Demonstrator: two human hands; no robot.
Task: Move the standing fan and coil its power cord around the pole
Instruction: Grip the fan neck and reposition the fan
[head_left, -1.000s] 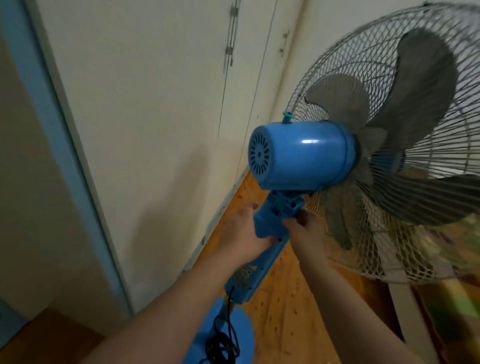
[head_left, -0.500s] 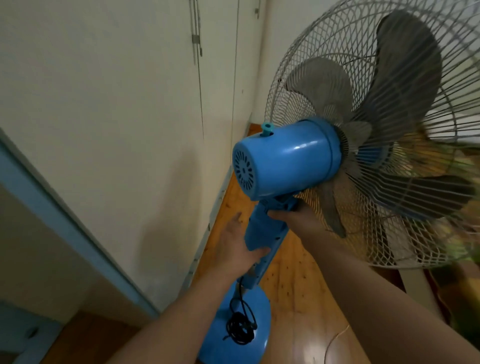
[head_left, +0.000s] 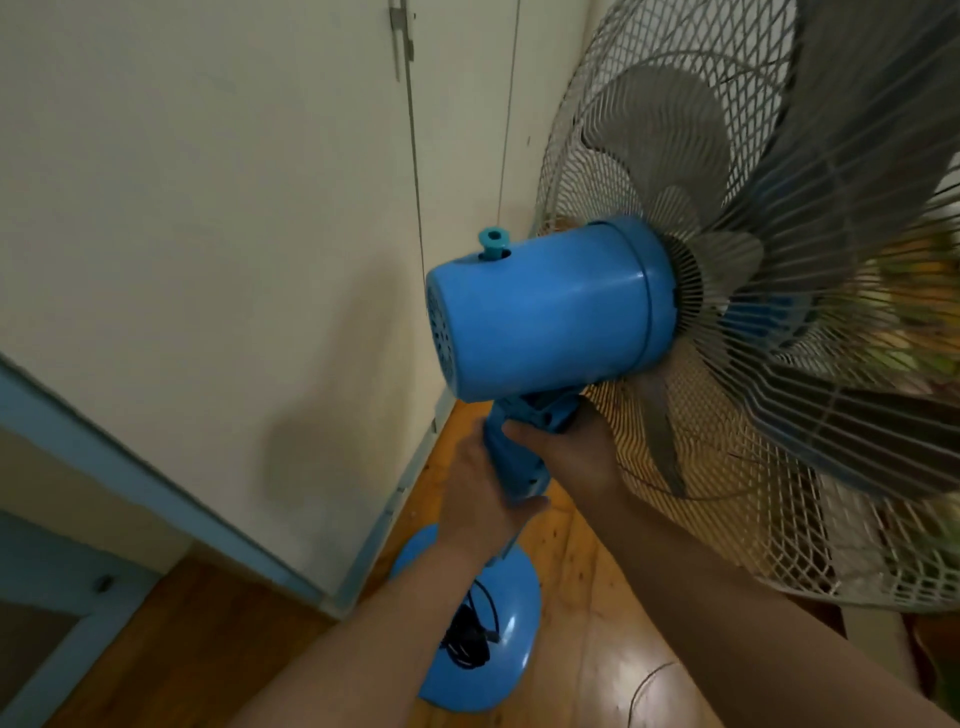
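a polished wooden floor (head_left: 597, 587) is bounded on the left by a cream wall panel (head_left: 208, 208), with a blue frame strip (head_left: 130, 473) running along its lower edge. the blue standing fan (head_left: 623, 291) is located close to this wall. its wire grille (head_left: 727, 519) is turned to the right, and the grey blades (head_left: 670, 135) are visible through the mesh. a teal oscillation knob (head_left: 492, 241) is seated on top of the motor housing (head_left: 545, 332).

the neck (head_left: 514, 462) directly beneath the housing is gripped by both hands. the left hand (head_left: 478, 499) is wrapped around the lower part of the neck, with the thumb laid across its near face. the right hand (head_left: 571, 452) is closed on the neck joint just above, next to the grille.

the round blue base (head_left: 498, 675) is seen below the forearms, near the skirting; whether it rests on the floor cannot be determined. the black power cord (head_left: 467, 636) is bundled in a loose tangle on top of the base. a thin wire (head_left: 644, 680) is lying on the floor to the right of the base.
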